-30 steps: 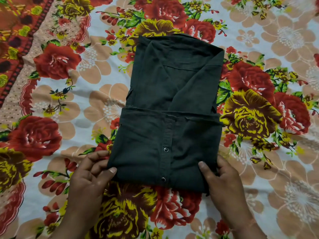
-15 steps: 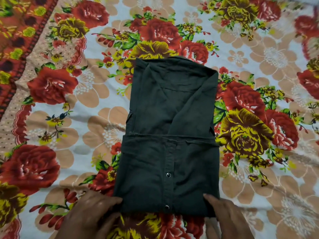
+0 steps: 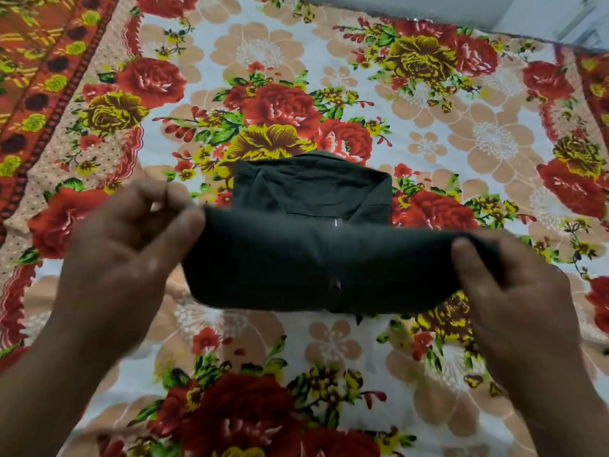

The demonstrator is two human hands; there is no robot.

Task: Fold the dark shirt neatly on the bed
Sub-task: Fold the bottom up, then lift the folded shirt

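Note:
The dark shirt (image 3: 309, 255), partly folded, is in the middle of the head view on the flowered bedsheet (image 3: 323, 344). Its near folded part is lifted off the bed and held up toward the far part, which still lies flat with the collar end farthest away. My left hand (image 3: 125, 255) pinches the lifted part's left corner between thumb and fingers. My right hand (image 3: 514, 291) grips the right corner, thumb on top. Two snap buttons show down the middle of the lifted part.
The bedsheet covers the whole bed, with red and yellow roses on a pale ground and an orange patterned border (image 3: 39, 61) along the left. A pale wall or floor strip (image 3: 494, 11) shows past the far edge.
Both hands took hold of the shirt's near end and raised it off the bed toward the collar end. The camera tilted, so the shirt sits lower and nearer in view.

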